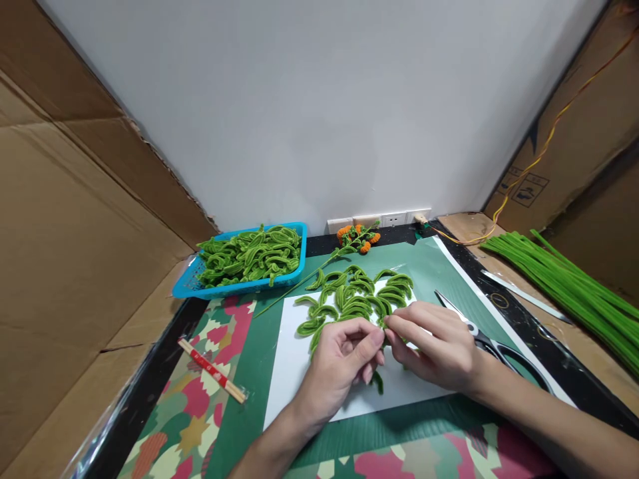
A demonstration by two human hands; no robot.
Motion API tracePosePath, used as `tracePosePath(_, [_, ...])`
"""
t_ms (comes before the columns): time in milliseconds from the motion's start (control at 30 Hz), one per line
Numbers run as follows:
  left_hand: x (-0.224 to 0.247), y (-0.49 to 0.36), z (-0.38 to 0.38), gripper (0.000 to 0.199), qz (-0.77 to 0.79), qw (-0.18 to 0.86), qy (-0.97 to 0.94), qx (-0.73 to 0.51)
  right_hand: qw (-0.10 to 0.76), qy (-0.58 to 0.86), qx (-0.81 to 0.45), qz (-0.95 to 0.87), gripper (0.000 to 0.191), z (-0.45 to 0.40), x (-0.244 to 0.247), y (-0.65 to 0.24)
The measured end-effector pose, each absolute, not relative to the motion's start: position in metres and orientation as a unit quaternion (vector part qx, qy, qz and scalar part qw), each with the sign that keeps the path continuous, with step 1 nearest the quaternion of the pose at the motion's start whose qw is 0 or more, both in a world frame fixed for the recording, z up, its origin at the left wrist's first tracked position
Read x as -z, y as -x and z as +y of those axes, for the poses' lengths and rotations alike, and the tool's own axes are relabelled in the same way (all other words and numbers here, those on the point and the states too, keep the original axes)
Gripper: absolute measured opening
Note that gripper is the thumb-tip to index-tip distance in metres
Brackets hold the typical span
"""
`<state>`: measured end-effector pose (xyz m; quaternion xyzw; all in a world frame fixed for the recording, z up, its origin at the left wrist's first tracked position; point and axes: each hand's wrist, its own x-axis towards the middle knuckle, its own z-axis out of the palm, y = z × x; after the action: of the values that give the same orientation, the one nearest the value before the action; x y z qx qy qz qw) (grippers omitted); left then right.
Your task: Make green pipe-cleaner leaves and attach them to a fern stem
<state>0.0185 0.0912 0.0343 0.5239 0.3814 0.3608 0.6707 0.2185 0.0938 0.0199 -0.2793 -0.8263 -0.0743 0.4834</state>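
Observation:
My left hand (342,359) and my right hand (436,342) meet fingertip to fingertip over a white sheet (287,372). Both are closed in a pinch on a small green chenille stem (378,382), whose curved end hangs below the left fingers. The rest of it is mostly hidden by my fingers. Just beyond my hands lie several curved, looped green chenille pieces (357,303) on the sheet. Beside my right wrist rest scissors (499,349) with dark handles, their blades pointing away from me.
A blue basket (302,256) heaped with green chenille pieces stands at the back left. Near the wall lies a green stem with orange tufts (367,246). Wrapped chopsticks (212,369) are at the left; long green chenille stems (564,286) and a metal strip (524,295) at the right.

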Motion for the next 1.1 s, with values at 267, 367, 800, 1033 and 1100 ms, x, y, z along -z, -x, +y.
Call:
tracePosePath(267, [-0.034, -0.017, 0.092, 0.049, 0.38, 0.7, -0.487, -0.359, 0.505, 0.237, 0.045, -0.828, 0.038, 0.093, -0.022, -0.22])
tracePosePath(367, [-0.034, -0.015, 0.093, 0.044, 0.372, 0.713, -0.476, -0.356, 0.506, 0.23, 0.048, -0.83, 0.033, 0.093, -0.025, -0.222])
tracePosePath(800, [-0.038, -0.01, 0.093, 0.032, 0.373, 0.68, -0.533, -0.337, 0.476, 0.201, 0.017, -0.856, 0.02, 0.099, -0.029, -0.223])
tracePosePath(1033, [-0.039, -0.01, 0.091, 0.036, 0.394, 0.67, -0.539, -0.327, 0.433, 0.22, -0.034, -0.874, 0.014, 0.103, -0.024, -0.231])
tracePosePath(1100, [-0.039, -0.011, 0.089, 0.036, 0.399, 0.666, -0.536, -0.33, 0.44, 0.212, -0.05, -0.871, 0.013, 0.103, -0.023, -0.232])
